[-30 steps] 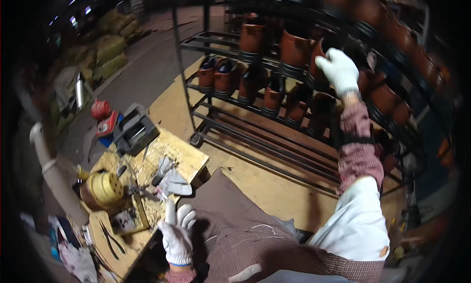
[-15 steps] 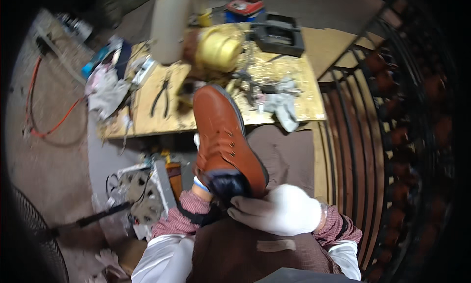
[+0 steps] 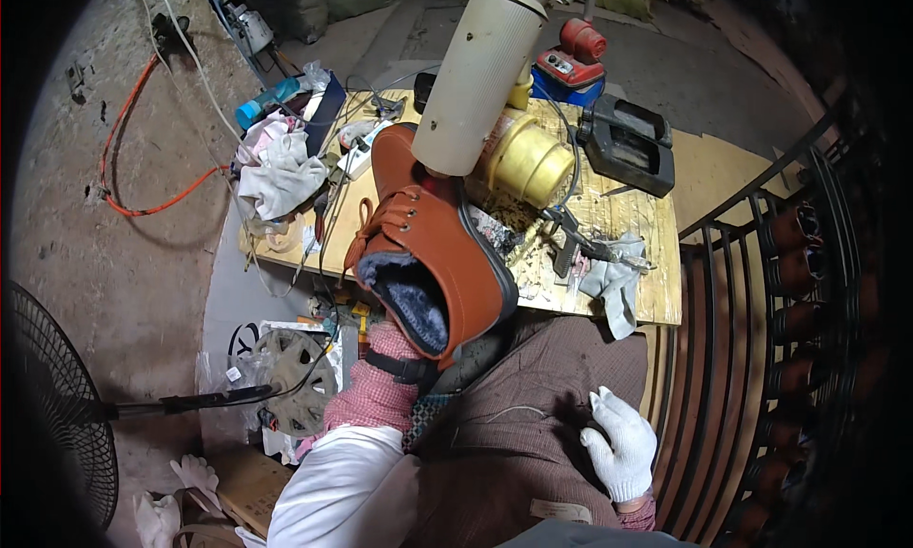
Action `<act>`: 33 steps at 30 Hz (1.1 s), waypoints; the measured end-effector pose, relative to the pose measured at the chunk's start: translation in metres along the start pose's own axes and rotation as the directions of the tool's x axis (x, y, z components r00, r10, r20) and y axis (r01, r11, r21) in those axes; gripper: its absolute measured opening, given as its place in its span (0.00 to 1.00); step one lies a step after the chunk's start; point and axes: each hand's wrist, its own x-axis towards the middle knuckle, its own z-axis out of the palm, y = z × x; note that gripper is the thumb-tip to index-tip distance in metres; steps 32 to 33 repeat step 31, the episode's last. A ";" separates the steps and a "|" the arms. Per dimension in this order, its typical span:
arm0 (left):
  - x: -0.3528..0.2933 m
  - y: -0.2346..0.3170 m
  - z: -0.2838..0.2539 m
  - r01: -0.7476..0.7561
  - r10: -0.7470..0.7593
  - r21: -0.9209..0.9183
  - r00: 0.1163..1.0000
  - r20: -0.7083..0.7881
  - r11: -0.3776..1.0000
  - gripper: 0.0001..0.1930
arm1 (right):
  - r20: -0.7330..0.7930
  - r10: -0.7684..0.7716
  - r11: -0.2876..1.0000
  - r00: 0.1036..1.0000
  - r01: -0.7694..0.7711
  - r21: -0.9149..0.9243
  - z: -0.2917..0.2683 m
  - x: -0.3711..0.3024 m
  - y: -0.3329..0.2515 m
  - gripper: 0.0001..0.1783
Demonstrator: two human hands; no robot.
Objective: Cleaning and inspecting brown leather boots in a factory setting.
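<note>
A reddish-brown lace-up shoe [image 3: 442, 253] with a dark plush lining is held up in front of me, its toe pointing away. My left hand is hidden behind the shoe and supports it; the left forearm [image 3: 366, 405], in a red checked cuff with a black strap, reaches up to its heel. Over the shoe's front hangs a pale cylindrical tool [image 3: 475, 82], its lower end close to the upper, with a reddish glow there. My right hand [image 3: 623, 445], in a white knitted glove, rests over my lap beside the brown apron [image 3: 514, 424], empty, thumb and fingers apart.
Beyond the shoe, a wooden bench [image 3: 656, 291] carries a yellow round container [image 3: 537, 158], a black tray [image 3: 628, 144] and a grey rag [image 3: 613, 296]. A metal rack [image 3: 709, 310] with several brown shoes stands right. A fan [image 3: 57, 405] stands left.
My right hand has left the shoe's heel and moved right, down to my lap. The shoe now sits beneath the pale cylindrical tool. My view has shifted too.
</note>
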 end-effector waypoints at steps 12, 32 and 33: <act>-0.100 -0.019 0.015 0.084 -0.129 -0.143 0.933 -0.335 0.986 0.51 | -0.046 -0.050 0.999 0.998 0.050 -0.001 0.002 0.015 0.000 0.23; -0.024 0.025 0.047 0.048 0.063 0.157 0.773 -0.632 0.986 0.35 | 0.004 0.126 0.992 0.992 -0.126 0.031 0.018 -0.002 0.038 0.24; -0.024 0.025 0.047 0.048 0.063 0.157 0.773 -0.632 0.986 0.35 | 0.004 0.126 0.992 0.992 -0.126 0.031 0.018 -0.002 0.038 0.24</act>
